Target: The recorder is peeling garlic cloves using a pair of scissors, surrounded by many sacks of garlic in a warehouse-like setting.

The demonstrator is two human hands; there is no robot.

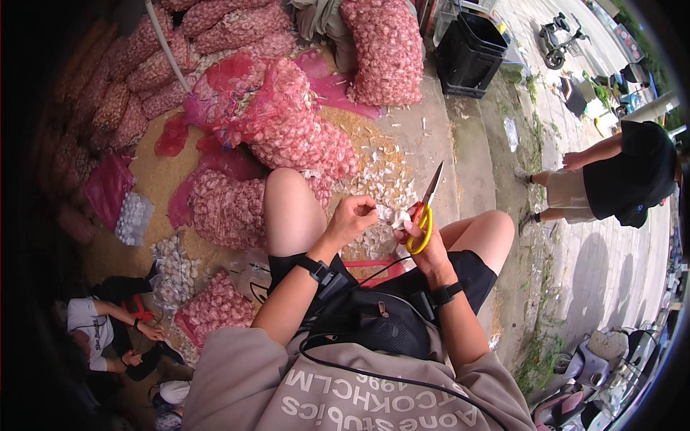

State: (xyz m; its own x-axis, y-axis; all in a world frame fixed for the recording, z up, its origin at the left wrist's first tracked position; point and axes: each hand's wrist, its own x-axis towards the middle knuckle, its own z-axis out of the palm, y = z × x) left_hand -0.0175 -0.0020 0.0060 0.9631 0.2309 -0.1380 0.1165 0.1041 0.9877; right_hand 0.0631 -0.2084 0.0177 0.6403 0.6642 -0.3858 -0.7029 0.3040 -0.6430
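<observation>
My right hand (430, 253) is closed around a pair of scissors (428, 210) with yellow and red handles, blades pointing up and away. The same hand holds a whitish garlic bulb (399, 218) between thumb and fingers. My left hand (351, 221) pinches a papery bit of skin at the bulb's left side, fingertips pressed together. Below the hands lie scattered garlic skins (370, 241) on the ground between my knees. Beyond my left knee rests a pink net sack of garlic (302, 140).
More garlic sacks (237, 29) are piled at far left, and one sack (383, 54) stands upright ahead. A black bin (471, 61) is at far right. One person (618, 169) stands on the pavement; another person (108, 330) sits at lower left beside bagged peeled garlic (172, 269).
</observation>
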